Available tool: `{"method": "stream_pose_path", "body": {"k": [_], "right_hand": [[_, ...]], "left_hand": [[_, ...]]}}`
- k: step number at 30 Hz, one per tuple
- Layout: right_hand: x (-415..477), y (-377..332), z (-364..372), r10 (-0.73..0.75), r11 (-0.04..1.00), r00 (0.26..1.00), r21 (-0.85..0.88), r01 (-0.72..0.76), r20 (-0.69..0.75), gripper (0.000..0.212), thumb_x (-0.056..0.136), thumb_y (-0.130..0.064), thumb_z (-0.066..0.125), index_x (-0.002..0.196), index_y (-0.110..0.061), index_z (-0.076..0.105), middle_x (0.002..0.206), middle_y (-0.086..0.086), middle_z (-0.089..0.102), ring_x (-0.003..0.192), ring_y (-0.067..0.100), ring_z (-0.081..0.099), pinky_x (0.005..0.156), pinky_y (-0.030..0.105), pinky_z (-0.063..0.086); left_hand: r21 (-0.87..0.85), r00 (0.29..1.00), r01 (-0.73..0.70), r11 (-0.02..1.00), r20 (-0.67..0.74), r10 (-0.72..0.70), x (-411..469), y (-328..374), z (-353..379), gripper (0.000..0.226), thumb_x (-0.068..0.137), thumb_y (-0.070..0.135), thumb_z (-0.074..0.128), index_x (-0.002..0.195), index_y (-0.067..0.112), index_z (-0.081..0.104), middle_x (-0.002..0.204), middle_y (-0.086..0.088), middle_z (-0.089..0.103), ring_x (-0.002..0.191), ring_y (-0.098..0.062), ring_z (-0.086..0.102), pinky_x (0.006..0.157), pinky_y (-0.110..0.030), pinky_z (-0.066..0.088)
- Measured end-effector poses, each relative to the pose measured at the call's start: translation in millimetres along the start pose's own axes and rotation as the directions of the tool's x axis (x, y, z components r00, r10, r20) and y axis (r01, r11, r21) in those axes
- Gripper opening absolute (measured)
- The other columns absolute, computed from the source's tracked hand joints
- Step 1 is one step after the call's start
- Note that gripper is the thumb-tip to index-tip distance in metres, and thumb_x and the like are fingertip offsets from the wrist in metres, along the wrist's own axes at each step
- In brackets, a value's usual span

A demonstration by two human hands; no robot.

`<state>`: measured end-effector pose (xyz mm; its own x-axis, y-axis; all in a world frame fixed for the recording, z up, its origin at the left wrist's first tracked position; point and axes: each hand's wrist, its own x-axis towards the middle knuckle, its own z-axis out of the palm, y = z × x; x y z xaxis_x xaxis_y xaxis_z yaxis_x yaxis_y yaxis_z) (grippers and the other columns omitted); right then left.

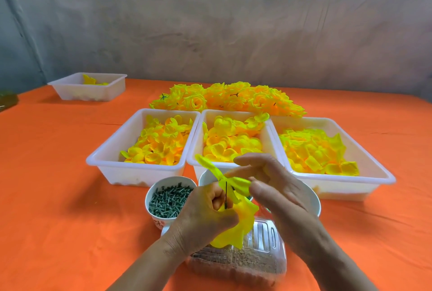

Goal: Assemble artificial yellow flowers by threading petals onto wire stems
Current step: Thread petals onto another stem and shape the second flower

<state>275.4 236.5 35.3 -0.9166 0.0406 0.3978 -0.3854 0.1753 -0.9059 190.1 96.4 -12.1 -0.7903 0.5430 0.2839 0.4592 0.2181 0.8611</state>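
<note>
The left hand [203, 216] is gripping a thin dark wire stem [226, 195] upright, fingers curled round it and round the yellow fabric petals [243, 223] gathered below, just near of the middle white plastic tray [196, 143]. The right hand [280, 192] is pinching a further yellow petal layer [219, 174] at the stem's tip, between thumb and forefinger. Recommended: holding the stem steady and vertical, locating the petal's centre hole, and sliding it down squarely onto the layers beneath without tearing

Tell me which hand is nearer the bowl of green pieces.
Left. The left hand, gripping the stem, is just right of the bowl; the right hand, pinching a petal, is farther right.
</note>
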Motion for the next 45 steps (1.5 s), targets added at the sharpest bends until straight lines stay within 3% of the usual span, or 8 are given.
{"method": "stream_pose_path", "body": {"k": [5, 9, 12, 17, 22, 32, 40, 45], "right_hand": [[2, 5, 7, 0.034, 0.999, 0.996, -0.045, -0.030, 0.079, 0.052, 0.070, -0.038, 0.077, 0.118, -0.042, 0.056, 0.110, -0.004, 0.068, 0.108, 0.018, 0.064, 0.094, 0.034, 0.050], [7, 9, 19, 0.024, 0.999, 0.992, 0.038, -0.019, -0.126, 0.029, 0.076, -0.010, 0.066, 0.096, -0.031, 0.068, 0.086, -0.002, 0.072, 0.081, 0.012, 0.067, 0.075, 0.022, 0.052], [11, 8, 18, 0.047, 0.995, 0.980, 0.101, -0.028, -0.196, 0.017, 0.078, -0.014, 0.063, 0.089, -0.022, 0.074, 0.083, 0.005, 0.073, 0.079, 0.010, 0.065, 0.070, 0.020, 0.051], [11, 5, 16, 0.045, 0.992, 0.980, 0.128, -0.021, -0.194, 0.018, 0.080, -0.015, 0.063, 0.091, -0.023, 0.075, 0.088, 0.006, 0.074, 0.082, 0.014, 0.067, 0.074, 0.024, 0.055], [11, 4, 15, 0.014, 0.994, 0.984, 0.105, 0.005, -0.179, 0.015, 0.080, -0.014, 0.062, 0.084, -0.023, 0.073, 0.076, -0.001, 0.069, 0.074, 0.010, 0.062, 0.068, 0.020, 0.050], [11, 10, 14, -0.036, 0.999, 0.975, -0.033, 0.029, -0.220, 0.011, 0.079, -0.016, 0.066, 0.083, -0.026, 0.067, 0.077, 0.015, 0.064, 0.069, 0.036, 0.057, 0.065, 0.053, 0.048], [11, 6, 15, -0.053, 0.998, 0.978, -0.053, 0.043, -0.202, 0.018, 0.080, -0.013, 0.064, 0.081, -0.030, 0.068, 0.077, 0.005, 0.068, 0.069, 0.030, 0.058, 0.065, 0.045, 0.049], [7, 0, 12, -0.187, 0.932, 0.976, -0.333, 0.140, -0.111, 0.031, 0.077, -0.003, 0.058, 0.087, -0.031, 0.067, 0.088, -0.010, 0.071, 0.082, 0.010, 0.066, 0.073, 0.023, 0.050]], "left_hand": [[-0.009, 0.995, -0.089, 0.996, 0.047, 0.090, 1, -1, 0, 0.042, 0.066, 0.040, 0.062, 0.056, 0.006, 0.039, 0.060, -0.001, 0.028, 0.061, -0.013, 0.025, 0.051, -0.037, 0.021], [-0.048, 0.999, 0.047, 0.998, -0.010, -0.048, -1, -1, 2, 0.039, 0.063, 0.023, 0.061, 0.045, 0.021, 0.026, 0.049, 0.014, 0.018, 0.050, -0.007, 0.015, 0.043, -0.019, 0.017], [-0.047, 0.997, 0.080, 0.996, 0.002, -0.080, -1, 1, 3, 0.029, 0.063, 0.023, 0.060, 0.040, 0.024, 0.041, 0.045, 0.014, 0.020, 0.046, -0.005, 0.018, 0.041, -0.016, 0.020], [-0.123, 0.999, 0.049, 0.991, 0.000, -0.049, -3, 5, 1, 0.015, 0.063, 0.019, 0.060, 0.052, 0.028, 0.056, 0.045, 0.017, 0.036, 0.044, 0.000, 0.033, 0.044, -0.009, 0.029], [-0.047, 0.997, 0.083, 0.995, -0.003, -0.083, 0, 0, 1, 0.015, 0.061, 0.026, 0.060, 0.048, 0.029, 0.053, 0.047, 0.014, 0.022, 0.048, -0.005, 0.021, 0.043, -0.016, 0.023], [-0.050, 1.000, 0.023, 0.998, 0.002, -0.023, 0, -2, 2, 0.017, 0.061, 0.024, 0.059, 0.051, 0.021, 0.046, 0.050, 0.014, 0.023, 0.050, -0.007, 0.022, 0.045, -0.019, 0.023], [-0.044, 0.999, 0.034, 0.998, 0.011, -0.033, 1, -4, 2, 0.028, 0.062, 0.020, 0.060, 0.053, 0.022, 0.034, 0.051, 0.013, 0.021, 0.050, -0.007, 0.020, 0.044, -0.018, 0.023], [-0.070, 1.000, -0.030, 0.997, 0.006, 0.031, 2, -3, 2, 0.016, 0.062, 0.018, 0.060, 0.056, 0.026, 0.047, 0.050, 0.013, 0.024, 0.049, -0.004, 0.021, 0.045, -0.014, 0.025]]}}
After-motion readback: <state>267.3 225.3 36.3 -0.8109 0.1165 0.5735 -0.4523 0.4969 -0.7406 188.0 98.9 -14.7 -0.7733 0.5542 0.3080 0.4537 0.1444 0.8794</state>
